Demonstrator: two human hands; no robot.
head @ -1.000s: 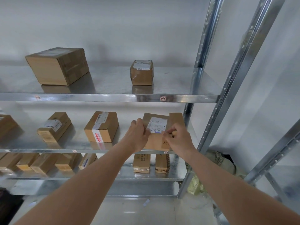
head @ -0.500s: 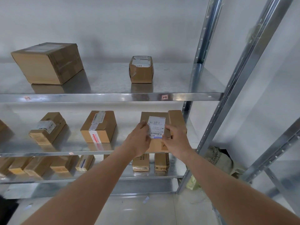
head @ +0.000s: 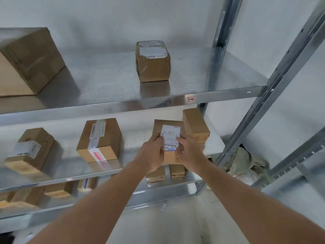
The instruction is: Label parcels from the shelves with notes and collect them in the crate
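Note:
A brown cardboard parcel [head: 159, 127] with a white printed label [head: 170, 136] on top sits at the right end of the middle shelf [head: 58, 178]. My left hand [head: 153, 154] grips its left side, thumb on the label's edge. Gripping the parcel's right side is my right hand [head: 189, 154], fingers over its near corner. Right behind it a second brown parcel [head: 195, 124] stands on another box. No crate is in view.
The top shelf [head: 158, 103] carries a big box [head: 29, 60] at left and a small labelled box [head: 152, 62] in the middle. More parcels [head: 99, 140] stand on the middle shelf, several on the lower one. Metal uprights [head: 274, 81] rise at right, sacks [head: 246, 166] behind them.
The view has shifted closer and to the right. Both hands stay on the labelled parcel, which now lies turned so the label runs lengthwise toward me.

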